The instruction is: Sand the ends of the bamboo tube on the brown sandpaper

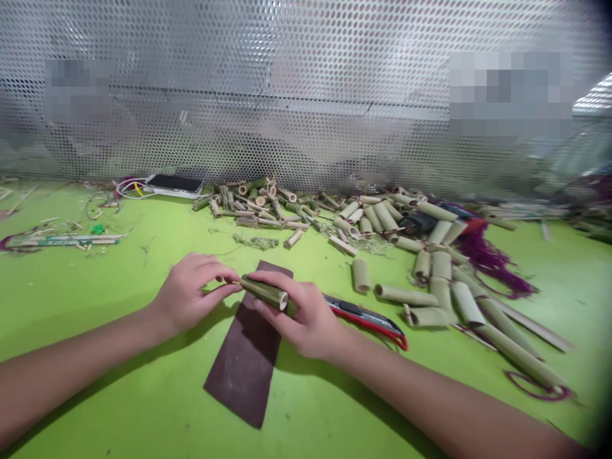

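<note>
Bamboo tube (pixel 264 292) is held above a dark abrasive sheet (pixel 243 363), its end pinched by the pressed-together fingers of the left hand (pixel 194 294), its barrel wrapped by the curled fingers of the right hand (pixel 303 312); light and stiff, probably slippery along the rind, best gripped mid-barrel; a red utility knife (pixel 366 322) is laid just beside on the green surface (pixel 95 331)

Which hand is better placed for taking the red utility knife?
Probably the right hand: it is nearest the red utility knife, which lies just beside it. The left hand is farther, on the other side of the bamboo tube that both hands hold.
</note>
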`<state>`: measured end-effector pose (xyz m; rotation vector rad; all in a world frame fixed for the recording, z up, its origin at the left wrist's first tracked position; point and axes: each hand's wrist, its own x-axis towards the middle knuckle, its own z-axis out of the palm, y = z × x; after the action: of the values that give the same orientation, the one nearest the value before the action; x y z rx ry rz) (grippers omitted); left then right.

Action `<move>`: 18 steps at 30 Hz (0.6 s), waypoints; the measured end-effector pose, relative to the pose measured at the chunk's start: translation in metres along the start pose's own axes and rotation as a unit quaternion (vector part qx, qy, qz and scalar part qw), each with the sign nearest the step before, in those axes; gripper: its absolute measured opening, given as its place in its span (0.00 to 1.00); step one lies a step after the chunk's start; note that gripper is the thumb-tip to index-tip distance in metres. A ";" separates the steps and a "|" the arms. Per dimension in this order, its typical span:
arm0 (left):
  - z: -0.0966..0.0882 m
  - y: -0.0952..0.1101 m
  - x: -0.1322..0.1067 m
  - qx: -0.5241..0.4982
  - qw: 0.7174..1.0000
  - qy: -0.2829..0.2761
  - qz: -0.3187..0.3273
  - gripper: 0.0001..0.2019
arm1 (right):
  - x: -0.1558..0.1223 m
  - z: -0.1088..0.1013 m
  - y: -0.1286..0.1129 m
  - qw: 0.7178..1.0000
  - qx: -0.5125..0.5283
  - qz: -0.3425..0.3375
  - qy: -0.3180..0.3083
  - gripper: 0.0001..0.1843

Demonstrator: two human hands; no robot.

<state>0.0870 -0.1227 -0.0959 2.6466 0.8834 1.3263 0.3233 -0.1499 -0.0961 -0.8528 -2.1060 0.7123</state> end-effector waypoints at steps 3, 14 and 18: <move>0.000 0.004 0.000 -0.035 0.998 -0.009 -0.053 0.18 | -0.001 0.000 0.001 0.999 -0.033 -0.018 -0.014 0.19; -0.001 0.004 0.001 -0.106 0.976 -0.107 -0.159 0.06 | -0.005 -0.002 0.005 0.969 -0.218 -0.114 -0.035 0.20; -0.002 0.002 0.002 -0.082 0.980 -0.127 -0.131 0.07 | -0.004 -0.003 0.003 0.966 -0.232 -0.103 -0.046 0.19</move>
<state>0.0878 -0.1237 -0.0927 2.4014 0.9956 0.9344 0.3288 -0.1502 -0.0986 -0.8351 -2.4479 0.1467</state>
